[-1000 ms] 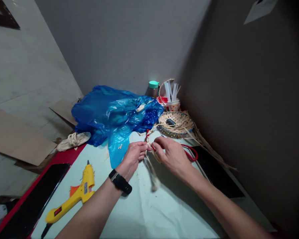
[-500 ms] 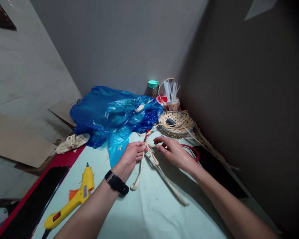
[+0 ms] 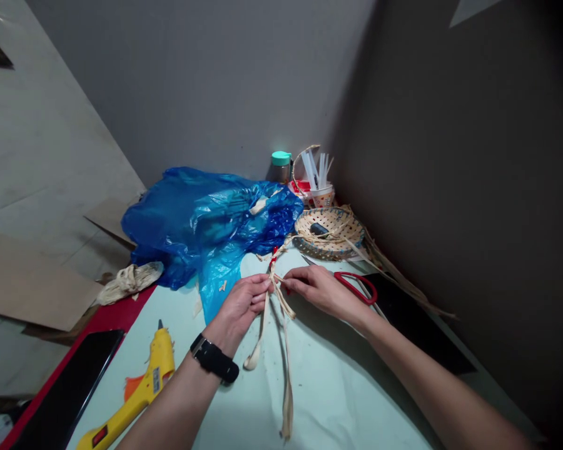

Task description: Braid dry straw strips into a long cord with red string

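Observation:
Pale strips of dried plant fibre (image 3: 286, 365) are gathered into a braid in front of me, with loose ends trailing down over the table. A bit of red (image 3: 273, 255) shows at the braid's top. My left hand (image 3: 246, 300) pinches the braid just below that red part; a black watch sits on the wrist. On the other side, my right hand (image 3: 316, 289) has thumb and forefinger closed on a strand beside the braid. Red-handled scissors (image 3: 356, 287) lie past the right hand, partly hidden by it.
A yellow glue gun (image 3: 152, 375) lies at the left, near a black flat panel (image 3: 70, 387). Behind the hands are a blue plastic bag (image 3: 206, 212), a woven basket (image 3: 331, 247), a jar with a green lid (image 3: 281, 164) and a cup of glue sticks (image 3: 321, 199).
My right hand has come in closer to the braid and its fingers have closed on a strand. The long loose end has swung left and hangs nearly straight. The view has shifted slightly.

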Demonstrator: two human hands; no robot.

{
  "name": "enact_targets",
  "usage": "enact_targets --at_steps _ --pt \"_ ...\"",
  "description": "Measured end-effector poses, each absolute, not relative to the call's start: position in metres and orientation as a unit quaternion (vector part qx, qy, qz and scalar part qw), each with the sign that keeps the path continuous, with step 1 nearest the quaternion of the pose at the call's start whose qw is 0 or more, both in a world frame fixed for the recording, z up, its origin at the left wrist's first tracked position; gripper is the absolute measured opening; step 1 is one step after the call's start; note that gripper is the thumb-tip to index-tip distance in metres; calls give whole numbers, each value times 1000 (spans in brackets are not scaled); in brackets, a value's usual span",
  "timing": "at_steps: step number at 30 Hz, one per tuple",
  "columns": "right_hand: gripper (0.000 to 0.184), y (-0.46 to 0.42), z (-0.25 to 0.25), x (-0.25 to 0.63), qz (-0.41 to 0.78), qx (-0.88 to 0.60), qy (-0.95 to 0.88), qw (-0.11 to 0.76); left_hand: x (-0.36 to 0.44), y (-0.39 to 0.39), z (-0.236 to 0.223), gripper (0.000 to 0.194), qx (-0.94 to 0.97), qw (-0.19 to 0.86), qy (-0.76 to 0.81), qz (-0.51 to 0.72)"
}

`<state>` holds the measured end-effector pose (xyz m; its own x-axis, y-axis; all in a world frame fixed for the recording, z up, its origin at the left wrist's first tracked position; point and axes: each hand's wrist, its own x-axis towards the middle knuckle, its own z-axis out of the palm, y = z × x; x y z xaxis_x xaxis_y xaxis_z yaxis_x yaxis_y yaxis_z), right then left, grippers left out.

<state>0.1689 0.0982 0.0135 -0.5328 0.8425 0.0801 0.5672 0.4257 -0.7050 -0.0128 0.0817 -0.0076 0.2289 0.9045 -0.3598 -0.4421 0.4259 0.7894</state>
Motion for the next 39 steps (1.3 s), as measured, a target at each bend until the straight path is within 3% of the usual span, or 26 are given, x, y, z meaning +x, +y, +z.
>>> enact_targets --at_steps 3,6,9,25,33,39 --pt "26 102 19 179 261 -487 -790 265 -13 81 -6 12 276 734 420 457" --pt "31 101 19 178 299 -483 -765 303 -11 80 -7 11 285 730 423 456" --pt "31 95 13 164 352 -443 -772 290 -9 78 -8 11 312 709 436 457" --pt "26 83 8 151 351 -507 -730 296 6 69 -6 17 390 604 522 459" --pt "18 86 4 150 455 -436 -735 250 2 68 -6 19 425 602 515 437" --pt "28 95 12 162 488 -382 -755 213 -2 71 -7 21 562 460 569 387"
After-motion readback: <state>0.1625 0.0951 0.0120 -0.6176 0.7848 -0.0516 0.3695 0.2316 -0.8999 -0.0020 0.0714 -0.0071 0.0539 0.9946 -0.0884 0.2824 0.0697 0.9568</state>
